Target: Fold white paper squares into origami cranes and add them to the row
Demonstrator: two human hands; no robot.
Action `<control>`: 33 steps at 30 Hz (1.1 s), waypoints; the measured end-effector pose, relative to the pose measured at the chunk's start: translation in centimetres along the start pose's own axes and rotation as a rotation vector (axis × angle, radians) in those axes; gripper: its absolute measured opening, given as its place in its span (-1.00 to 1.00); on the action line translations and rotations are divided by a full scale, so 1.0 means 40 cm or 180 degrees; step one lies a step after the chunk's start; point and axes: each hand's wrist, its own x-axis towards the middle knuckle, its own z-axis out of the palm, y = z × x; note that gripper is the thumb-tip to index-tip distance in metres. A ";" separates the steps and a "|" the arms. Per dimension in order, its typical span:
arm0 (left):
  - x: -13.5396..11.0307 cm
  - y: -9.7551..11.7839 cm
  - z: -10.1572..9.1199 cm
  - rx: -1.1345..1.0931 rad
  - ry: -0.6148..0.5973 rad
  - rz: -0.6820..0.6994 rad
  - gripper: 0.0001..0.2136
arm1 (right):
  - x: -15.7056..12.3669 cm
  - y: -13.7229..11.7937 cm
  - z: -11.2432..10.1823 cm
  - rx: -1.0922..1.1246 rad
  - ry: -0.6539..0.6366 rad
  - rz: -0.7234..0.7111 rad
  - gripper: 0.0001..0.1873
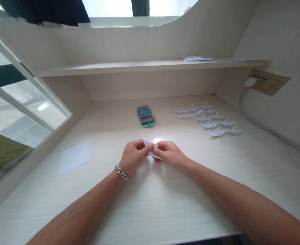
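Observation:
Both of my hands meet over the middle of a pale wooden desk (145, 204). My left hand (133, 156), with a ring and a chain bracelet at the wrist, pinches one end of a small folded piece of white paper (152, 149). The other end of that paper is pinched by my right hand (169, 154). The fingers of both hands are closed on the paper, which is held just above the desk surface.
Several folded paper cranes (208, 119) lie in a group at the right rear. A phone (145, 116) lies behind my hands. A flat white sheet (75, 157) rests at the left. A wall socket with plug and cable (263, 81) is on the right; papers (197, 59) sit on the shelf.

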 end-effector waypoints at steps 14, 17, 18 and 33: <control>0.019 0.003 -0.018 -0.0965 0.0666 -0.0185 -0.68 | 0.002 0.005 -0.017 0.0086 0.0160 0.0171 -0.76; 0.022 -0.001 -0.023 -0.0799 0.0840 -0.0068 -0.70 | 0.004 0.007 -0.021 0.0253 0.0345 0.0142 -0.69; 0.021 -0.003 -0.023 -0.0675 0.0847 -0.0009 -0.71 | 0.005 0.007 -0.020 0.0314 0.0453 0.0102 -0.65; 0.012 0.006 -0.012 -0.0734 0.0581 0.0070 -0.72 | -0.001 -0.011 -0.006 0.0968 0.0384 0.0081 -0.60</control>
